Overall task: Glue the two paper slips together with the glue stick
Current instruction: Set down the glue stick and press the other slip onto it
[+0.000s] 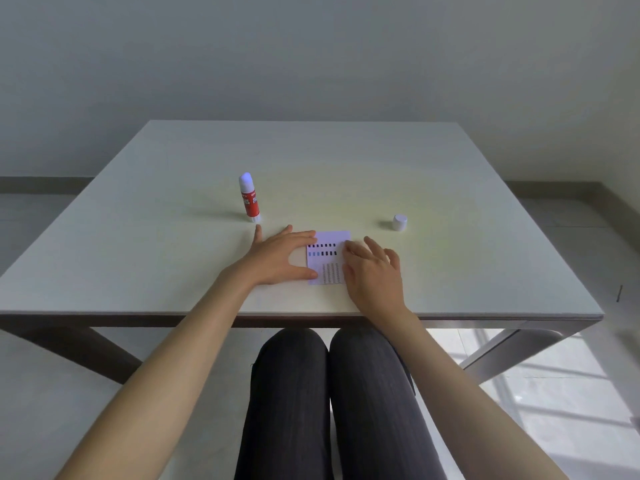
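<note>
A white paper slip [327, 258] printed with dark squares and dotted lines lies flat near the table's front edge. Only one slip shows; I cannot tell whether a second lies under it. My left hand [280, 256] rests flat with fingers spread, its fingertips and thumb on the slip's left edge. My right hand [372, 268] presses down on the slip's right edge with its fingers. The red glue stick [249, 199] stands upright, uncapped, behind my left hand. Its white cap [400, 222] sits apart on the right.
The pale table [450, 168] has its front edge just below my wrists. My knees in dark trousers [332, 393] show under it. A wall stands behind the table.
</note>
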Action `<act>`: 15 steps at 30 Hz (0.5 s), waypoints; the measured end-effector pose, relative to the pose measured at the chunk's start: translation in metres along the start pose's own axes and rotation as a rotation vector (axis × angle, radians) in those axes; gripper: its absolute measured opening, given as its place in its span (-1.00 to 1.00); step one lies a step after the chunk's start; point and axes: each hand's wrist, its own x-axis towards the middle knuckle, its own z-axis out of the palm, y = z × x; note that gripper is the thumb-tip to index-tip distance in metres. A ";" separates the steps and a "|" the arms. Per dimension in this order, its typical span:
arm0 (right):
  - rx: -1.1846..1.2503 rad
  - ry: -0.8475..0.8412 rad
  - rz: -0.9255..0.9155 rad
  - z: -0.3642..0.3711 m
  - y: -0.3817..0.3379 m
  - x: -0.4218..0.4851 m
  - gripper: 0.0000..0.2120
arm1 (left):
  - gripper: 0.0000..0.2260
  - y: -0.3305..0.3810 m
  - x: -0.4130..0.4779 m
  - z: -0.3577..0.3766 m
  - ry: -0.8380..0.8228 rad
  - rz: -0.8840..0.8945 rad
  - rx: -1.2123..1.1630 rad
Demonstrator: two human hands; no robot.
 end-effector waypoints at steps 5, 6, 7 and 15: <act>-0.001 -0.042 0.039 0.001 -0.002 -0.006 -0.57 | -0.32 -0.011 -0.003 0.004 -0.014 0.037 -0.097; 0.009 -0.056 0.014 0.000 -0.004 -0.007 -0.53 | -0.31 -0.012 -0.004 0.006 -0.006 0.045 -0.103; 0.029 -0.078 -0.042 -0.002 -0.007 -0.009 -0.47 | -0.31 -0.014 -0.004 0.008 0.002 0.053 -0.110; -0.136 -0.275 -0.089 -0.009 0.009 0.031 -0.37 | -0.23 -0.019 -0.003 0.012 -0.008 0.047 -0.122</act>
